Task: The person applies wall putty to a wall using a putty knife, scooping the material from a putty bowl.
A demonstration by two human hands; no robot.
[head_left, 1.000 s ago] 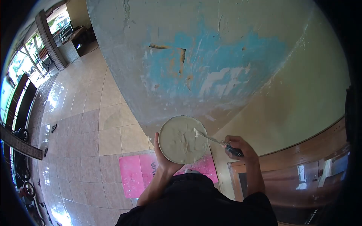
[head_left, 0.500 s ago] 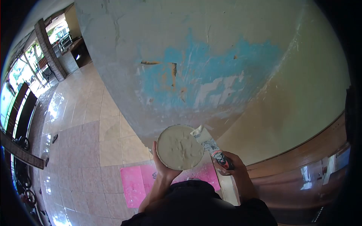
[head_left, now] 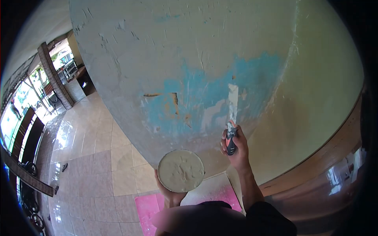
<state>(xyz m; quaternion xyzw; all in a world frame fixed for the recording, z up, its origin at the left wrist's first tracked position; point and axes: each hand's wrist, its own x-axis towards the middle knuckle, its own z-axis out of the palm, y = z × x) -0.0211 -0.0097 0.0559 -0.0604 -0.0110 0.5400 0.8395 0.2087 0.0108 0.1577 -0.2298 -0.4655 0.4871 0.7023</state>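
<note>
Round container [head_left: 203, 172] with pale paste [head_left: 180, 169] is in your left hand [head_left: 169, 193], low and slightly left of the middle, in front of the wall [head_left: 126, 74]. Its paste shows some lumps and ridges. Your left thumb lies along the left edge, and the hand supports the container from below; the other fingers are hidden, so I cannot tell how they are bent. Below this hand, a pink sheet [head_left: 146, 214] lies on the tiled floor [head_left: 98, 185], partly covered by your dark clothing. Going to the right, the wall has a blue patch [head_left: 208, 92], with brown broken gaps in its left part. Before the right half of this patch, you hold a scraper [head_left: 233, 106] almost upright, with pale paste on the upper part of its blade. Fingers of your right hand [head_left: 239, 147] are wrapped around its black and red handle. Whether the blade touches the wall, I cannot tell. Farther right is a brown glossy surface [head_left: 315, 200].
</note>
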